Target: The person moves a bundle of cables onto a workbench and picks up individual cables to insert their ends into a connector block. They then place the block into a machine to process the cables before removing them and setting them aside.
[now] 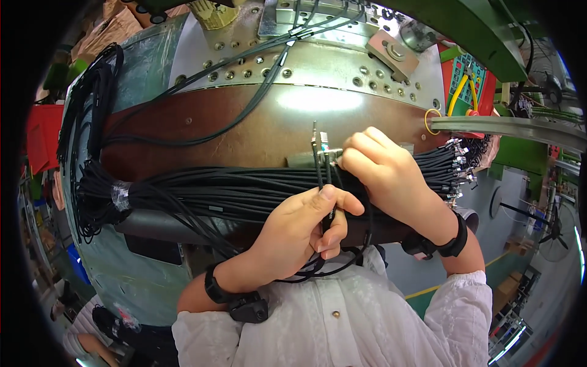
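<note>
In my left hand (pixel 302 223), at the middle, several black cables are gripped between curled fingers. Their upper ends (pixel 322 147) stand up past my thumb and carry small metal and white connectors. My right hand (pixel 385 171) is closed in a pinch beside these ends; a thin silvery piece shows at its fingertips, too small to name. Slack from the held cables loops below my left hand, against the white shirt. Behind both hands a thick bundle of black cables (pixel 232 183) lies along the bench, wrapped with clear film (pixel 120 196) at the left.
The brown bench top (pixel 189 119) meets a drilled metal plate (pixel 330 67) of a green machine (pixel 471 30). More black cables (pixel 244 113) run from the machine to the left. Connector ends (pixel 455 168) fan out at right. A metal bar (pixel 507 127) juts in from the right.
</note>
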Demonstrator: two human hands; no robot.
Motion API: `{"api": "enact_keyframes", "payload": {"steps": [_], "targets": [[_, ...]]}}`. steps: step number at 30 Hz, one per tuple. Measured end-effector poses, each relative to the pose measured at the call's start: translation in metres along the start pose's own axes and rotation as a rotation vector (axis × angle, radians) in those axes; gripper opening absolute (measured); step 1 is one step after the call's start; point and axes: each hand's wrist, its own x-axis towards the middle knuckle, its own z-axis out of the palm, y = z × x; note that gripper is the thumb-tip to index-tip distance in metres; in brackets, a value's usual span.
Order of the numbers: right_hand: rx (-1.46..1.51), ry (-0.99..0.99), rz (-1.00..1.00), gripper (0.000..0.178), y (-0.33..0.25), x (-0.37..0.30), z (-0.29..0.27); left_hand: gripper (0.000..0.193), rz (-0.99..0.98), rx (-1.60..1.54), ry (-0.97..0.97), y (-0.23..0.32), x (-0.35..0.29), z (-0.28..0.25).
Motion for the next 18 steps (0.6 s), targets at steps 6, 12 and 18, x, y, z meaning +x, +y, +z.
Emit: {"api": "enact_keyframes", "payload": {"steps": [6,12,18], "targets": [[0.039,0.307,0.049,0.019,-0.011,-0.006,-0.007,0.043,-0.136,-0.145,-0.012,0.008,0.005,0.012],[0.111,0.368,0.139,0.021,0.016,-0.029,0.003,0.044,-0.225,0.244,-0.105,0.016,-0.001,0.031],[0.003,0.271,0.059,0.02,0.02,-0.033,0.005,0.048,-0.247,0.411,-0.05,0.017,0.013,0.028]]}}
